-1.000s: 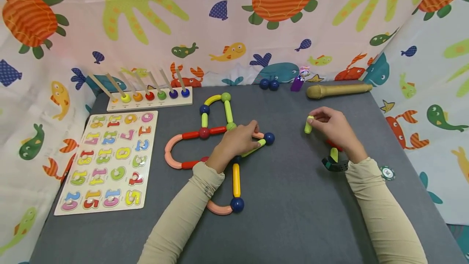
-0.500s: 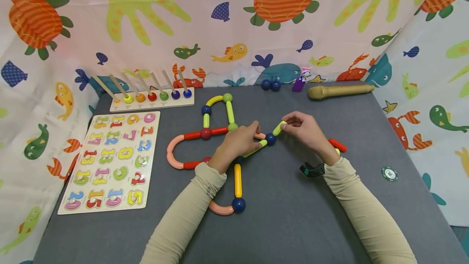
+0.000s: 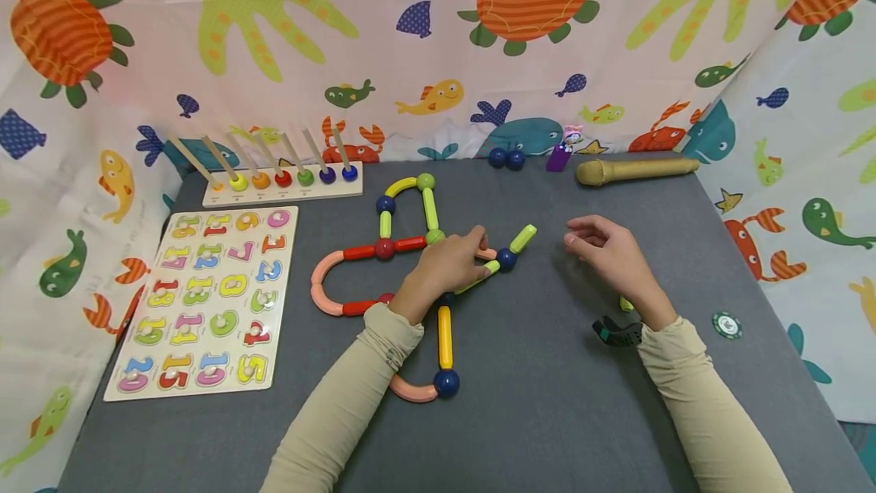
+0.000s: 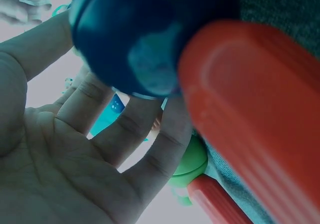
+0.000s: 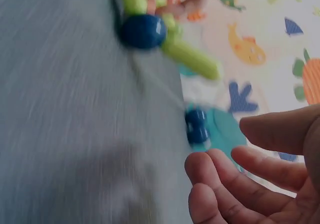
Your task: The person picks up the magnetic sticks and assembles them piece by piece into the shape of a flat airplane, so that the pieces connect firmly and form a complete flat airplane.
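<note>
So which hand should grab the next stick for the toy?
Probably the right hand: it is empty and open, beside the green stick. The left hand rests on the stick figure, steadying it.

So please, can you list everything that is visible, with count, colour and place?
stick-and-ball figure: one, red, pink, yellow, green sticks with blue, red, green balls, table middle
short green stick: one, joined to a blue ball at the figure's right end
loose balls: two, dark blue, far edge
number puzzle board: one, multicoloured, left
peg board: one, wooden with coloured beads, far left
wooden microphone: one, tan, far right
purple figure: one, far edge
round token: one, green and white, right
left hand: rests on the figure
right hand: holds nothing, right of the green stick
</note>
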A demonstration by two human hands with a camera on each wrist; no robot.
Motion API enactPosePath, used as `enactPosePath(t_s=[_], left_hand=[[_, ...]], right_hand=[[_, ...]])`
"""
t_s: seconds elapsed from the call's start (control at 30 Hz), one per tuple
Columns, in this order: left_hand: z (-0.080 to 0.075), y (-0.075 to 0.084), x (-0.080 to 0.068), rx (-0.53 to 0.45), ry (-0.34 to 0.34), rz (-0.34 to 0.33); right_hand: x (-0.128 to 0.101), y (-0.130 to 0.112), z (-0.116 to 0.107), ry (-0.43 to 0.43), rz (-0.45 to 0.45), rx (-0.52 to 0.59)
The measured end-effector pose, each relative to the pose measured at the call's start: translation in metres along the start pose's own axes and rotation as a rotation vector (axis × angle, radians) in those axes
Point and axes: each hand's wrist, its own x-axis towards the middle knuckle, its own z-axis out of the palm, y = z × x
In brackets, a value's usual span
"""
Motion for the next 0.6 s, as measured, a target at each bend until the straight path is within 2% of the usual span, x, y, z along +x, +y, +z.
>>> enactPosePath(t_s=[0.17, 0.33, 0.43, 0.6], left_hand=[[0.0, 0.0, 0.0, -0.008, -0.002, 0.011], [-0.002, -0.001, 0.001, -0.014, -0.015, 0.0], [-0.003, -0.001, 0.001, -0.018, -0.022, -0.005], [-0.002, 0.0, 0.002, -0.025, -0.03, -0.009]], right_hand=[[-0.031, 0.018, -0.028, 0.06, -0.029, -0.256], [-0.051, 0.034, -0.045, 0.049, -0.03, -0.486], [-0.056, 0.041, -0.048, 0.0, 0.017, -0.522], [-0.051, 0.042, -0.043, -0.115, 0.04, -0.473]])
